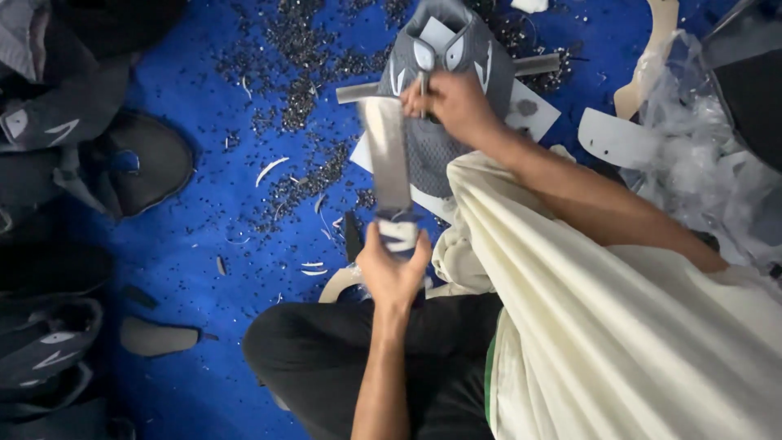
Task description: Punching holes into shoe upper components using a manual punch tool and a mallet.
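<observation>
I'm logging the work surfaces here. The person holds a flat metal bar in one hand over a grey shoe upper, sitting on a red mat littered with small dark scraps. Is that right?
One detail is off: the mat is blue, not red, as the head view shows. The left hand does hold the flat metal bar beside the grey shoe upper, with small dark scraps scattered around.

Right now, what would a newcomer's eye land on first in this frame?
The broad flat metal blade at centre, gripped at its wrapped lower end by the left hand. Above it, the right hand presses a small tool onto a grey shoe upper. Dark punched scraps litter the blue floor.
</observation>
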